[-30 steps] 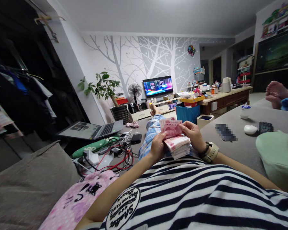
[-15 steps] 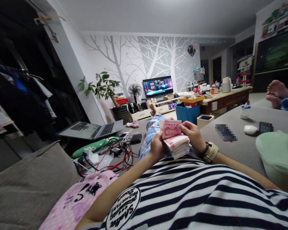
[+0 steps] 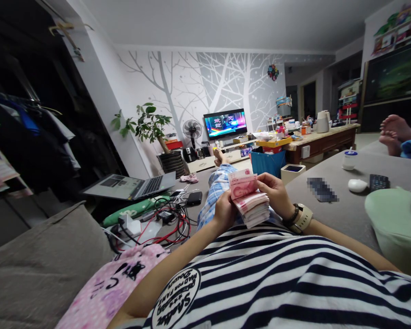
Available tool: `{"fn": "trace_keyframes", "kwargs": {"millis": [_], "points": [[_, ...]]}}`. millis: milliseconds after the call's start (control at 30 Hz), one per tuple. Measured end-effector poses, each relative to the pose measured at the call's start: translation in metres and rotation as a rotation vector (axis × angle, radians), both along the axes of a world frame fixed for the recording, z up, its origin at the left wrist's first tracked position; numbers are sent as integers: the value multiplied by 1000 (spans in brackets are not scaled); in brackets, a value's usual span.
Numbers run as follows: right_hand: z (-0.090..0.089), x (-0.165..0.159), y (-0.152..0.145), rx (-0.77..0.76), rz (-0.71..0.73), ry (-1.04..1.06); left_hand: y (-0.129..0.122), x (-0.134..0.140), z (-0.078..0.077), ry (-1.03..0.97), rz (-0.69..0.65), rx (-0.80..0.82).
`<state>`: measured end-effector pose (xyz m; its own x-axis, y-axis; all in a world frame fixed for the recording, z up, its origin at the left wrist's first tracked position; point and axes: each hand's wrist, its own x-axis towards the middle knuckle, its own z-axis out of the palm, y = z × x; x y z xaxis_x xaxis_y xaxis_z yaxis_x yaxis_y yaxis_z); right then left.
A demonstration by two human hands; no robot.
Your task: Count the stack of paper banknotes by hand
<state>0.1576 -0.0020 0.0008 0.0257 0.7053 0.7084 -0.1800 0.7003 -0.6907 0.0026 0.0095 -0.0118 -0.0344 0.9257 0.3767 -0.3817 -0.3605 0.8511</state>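
A thick folded stack of red banknotes [image 3: 253, 210] rests above my striped shirt, its pale edges fanned towards me. My left hand [image 3: 225, 209] is closed around the stack's left side, thumb on top. One red banknote [image 3: 244, 186] stands up from the far side of the stack. Its right edge is pinched between the thumb and fingers of my right hand [image 3: 273, 191]. A pale watch [image 3: 303, 218] and a dark bracelet circle my right wrist.
To the left lie an open laptop [image 3: 137, 186], tangled cables [image 3: 178, 228] and a pink blanket [image 3: 123, 278]. On the right are a phone with a blurred screen [image 3: 322, 189], a white mouse [image 3: 357, 185], a small cup [image 3: 350, 161] and a green neck pillow [image 3: 390, 219]. Another person's feet [image 3: 395, 132] show beyond.
The raised banknote differs: its portrait faced me before, and now another part of a note shows. Both hands stay in nearly the same place. The television picture has changed.
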Motion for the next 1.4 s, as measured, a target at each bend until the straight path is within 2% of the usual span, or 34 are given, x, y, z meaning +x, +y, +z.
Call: {"fn": "trace_keyframes", "kwargs": {"millis": [133, 300, 433, 600, 767, 900, 1033, 1167, 1267, 1400], "points": [[-1, -2, 0, -25, -17, 18, -5, 3, 5, 60, 19, 45], [-5, -2, 8, -69, -31, 58, -7, 6, 8, -37, -132, -18], [-6, -1, 12, -67, -80, 35, -4, 5, 5, -18, -225, 4], [-1, -1, 2, -46, -134, 38, -3, 4, 4, -31, -233, 17], [0, 0, -2, -54, -64, 54, -8, 5, 7, -62, -289, -27], [-3, 1, 7, -55, -160, 88, -8, 4, 7, -40, -285, -28], [-3, 1, 12, -82, -93, 62, -7, 4, 6, -36, -285, -20], [-2, 1, 8, -52, -79, 22, -3, 6, 5, -105, -210, -55], [-2, 1, 4, -32, -67, 17, 0, 6, 5, -157, -247, -100], [-2, 1, 2, -20, -67, 11, -2, 6, 7, -96, -208, -85]]}}
